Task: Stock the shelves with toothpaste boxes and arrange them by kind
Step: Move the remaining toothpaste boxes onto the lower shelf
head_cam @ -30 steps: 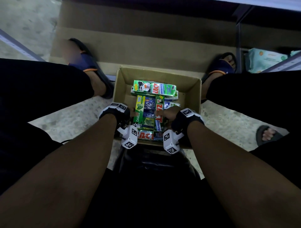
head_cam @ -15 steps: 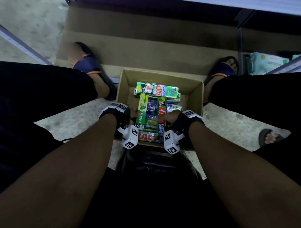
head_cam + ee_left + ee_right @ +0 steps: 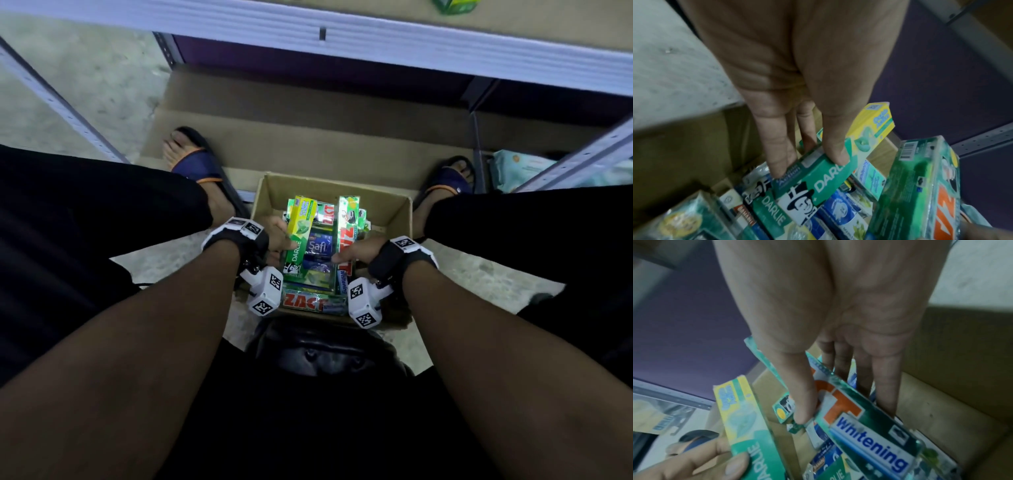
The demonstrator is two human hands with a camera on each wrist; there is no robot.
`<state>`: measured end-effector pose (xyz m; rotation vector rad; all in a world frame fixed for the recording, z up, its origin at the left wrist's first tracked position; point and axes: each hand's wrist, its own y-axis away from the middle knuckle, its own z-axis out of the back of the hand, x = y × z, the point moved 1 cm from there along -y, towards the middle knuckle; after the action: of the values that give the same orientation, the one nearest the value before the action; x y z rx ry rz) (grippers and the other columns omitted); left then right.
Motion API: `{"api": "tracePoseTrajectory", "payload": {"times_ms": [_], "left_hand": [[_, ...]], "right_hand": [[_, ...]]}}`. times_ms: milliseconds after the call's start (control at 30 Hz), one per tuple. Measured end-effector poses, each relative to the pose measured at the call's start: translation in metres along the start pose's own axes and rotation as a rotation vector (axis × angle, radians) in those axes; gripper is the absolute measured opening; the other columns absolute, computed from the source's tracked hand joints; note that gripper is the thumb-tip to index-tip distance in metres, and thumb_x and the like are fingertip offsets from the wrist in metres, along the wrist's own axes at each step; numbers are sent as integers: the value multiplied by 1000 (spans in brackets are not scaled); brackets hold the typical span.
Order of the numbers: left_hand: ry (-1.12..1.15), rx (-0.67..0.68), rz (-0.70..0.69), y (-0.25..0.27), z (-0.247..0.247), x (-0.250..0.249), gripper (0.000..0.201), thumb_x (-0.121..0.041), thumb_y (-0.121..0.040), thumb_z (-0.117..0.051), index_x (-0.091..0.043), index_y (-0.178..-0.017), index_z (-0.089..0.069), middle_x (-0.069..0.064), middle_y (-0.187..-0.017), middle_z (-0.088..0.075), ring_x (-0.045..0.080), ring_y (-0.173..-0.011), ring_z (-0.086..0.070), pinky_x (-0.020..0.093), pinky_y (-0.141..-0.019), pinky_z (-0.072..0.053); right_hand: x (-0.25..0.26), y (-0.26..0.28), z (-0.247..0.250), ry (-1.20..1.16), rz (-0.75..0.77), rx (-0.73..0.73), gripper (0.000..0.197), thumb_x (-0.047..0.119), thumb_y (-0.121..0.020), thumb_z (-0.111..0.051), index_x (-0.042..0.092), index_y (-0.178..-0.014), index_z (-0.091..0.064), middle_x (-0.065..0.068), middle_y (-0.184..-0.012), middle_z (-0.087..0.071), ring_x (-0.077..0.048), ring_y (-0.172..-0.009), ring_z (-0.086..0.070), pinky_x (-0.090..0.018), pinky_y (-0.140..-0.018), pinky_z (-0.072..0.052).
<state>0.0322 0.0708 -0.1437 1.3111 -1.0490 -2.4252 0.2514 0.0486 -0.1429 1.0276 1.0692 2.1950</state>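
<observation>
A cardboard carton (image 3: 390, 209) on the floor between my feet holds several toothpaste boxes. My left hand (image 3: 279, 238) grips a green and yellow Darlie box (image 3: 298, 236) (image 3: 840, 164), thumb on its face and fingers under it. My right hand (image 3: 356, 251) grips a green Zact whitening box (image 3: 347, 233) (image 3: 865, 423) the same way. Both boxes are lifted above the pile, far ends tilted up. A blue Safi box (image 3: 318, 246) lies between them. Another Zact box (image 3: 310, 301) lies at the carton's near wall.
A grey metal shelf edge (image 3: 342, 37) runs across the top, with a green item (image 3: 454, 5) on its board. Flat cardboard (image 3: 308, 137) lies on the low shelf beyond the carton. A pale packet (image 3: 517, 168) sits at right. A shelf upright (image 3: 51, 99) slants at left.
Both hands have each taken hold of a box and lifted it out of the pile. The head view has tilted up, bringing the upper shelf edge into view.
</observation>
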Motion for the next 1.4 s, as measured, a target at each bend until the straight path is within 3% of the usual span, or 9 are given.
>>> {"api": "tracePoseTrajectory", "payload": {"times_ms": [100, 233, 300, 500, 600, 767, 933, 1300, 1400], "left_hand": [[53, -40, 18, 10, 3, -6, 30, -10, -83, -77, -11, -100, -52, 4, -88, -59, 25, -83, -62, 44, -80, -58], [133, -62, -2, 23, 8, -13, 34, -12, -82, -78, -15, -103, -51, 4, -93, -57, 28, -83, -63, 55, -85, -56], [132, -75, -38, 30, 11, -17, 32, -13, -82, -77, -16, -100, -51, 5, -92, -57, 28, -81, -63, 57, -86, -55], [131, -136, -150, 59, 24, -39, 26, -10, -84, -75, -19, -88, -51, 15, -99, -64, 39, -97, -67, 58, -88, -54], [183, -159, -232, 76, 36, -57, 26, -5, -86, -71, -17, -94, -49, 10, -94, -61, 32, -84, -65, 57, -91, -53], [117, -277, -447, 110, 72, -102, 27, -9, -84, -74, -18, -97, -51, 0, -81, -57, 16, -71, -61, 28, -60, -58], [179, -334, -543, 131, 112, -149, 24, -7, -87, -71, -16, -99, -52, 6, -85, -59, 30, -86, -65, 50, -79, -58], [105, -446, -577, 131, 194, -234, 29, -9, -92, -65, -12, -121, -59, 8, -82, -59, 21, -59, -61, 36, -57, -60], [55, -469, -543, 123, 212, -243, 32, -11, -94, -63, -21, -124, -62, 14, -87, -69, 25, -62, -63, 41, -59, -60]], "right_hand": [[2, 7, 7, -19, 65, -51, 94, 29, -70, -89, 2, -146, -41, -15, -146, -49, -32, -129, -51, -34, -100, -44], [12, 25, 15, -74, 144, -72, 86, 25, -73, -87, 1, -144, -45, -15, -143, -53, -30, -127, -53, -25, -92, -42], [17, 36, 19, -105, 183, -74, 59, 20, -73, -87, 2, -123, -62, -13, -125, -65, -26, -107, -65, -23, -81, -51], [28, 68, 30, -189, 253, -42, 55, 21, -57, -94, 12, -104, -65, -9, -107, -72, -32, -98, -70, -56, -91, -54], [32, 78, 37, -185, 325, -93, 98, 41, -34, -94, 14, -122, -58, -7, -120, -67, -32, -109, -65, -55, -95, -52], [59, 126, 52, -287, 511, -230, 70, 31, -56, -95, 21, -115, -60, 3, -105, -72, -16, -93, -70, -39, -83, -59], [97, 164, 82, -335, 643, -243, 64, 21, -70, -89, 17, -124, -57, -3, -110, -71, -21, -95, -72, -46, -79, -61], [183, 193, 167, -6, 703, -639, 40, 58, -72, -78, 22, -76, -60, -1, -89, -72, -22, -82, -69, -36, -81, -57], [204, 191, 179, 169, 714, -745, 42, 57, -73, -76, 23, -93, -64, -2, -93, -69, -23, -86, -66, -34, -81, -56]]}}
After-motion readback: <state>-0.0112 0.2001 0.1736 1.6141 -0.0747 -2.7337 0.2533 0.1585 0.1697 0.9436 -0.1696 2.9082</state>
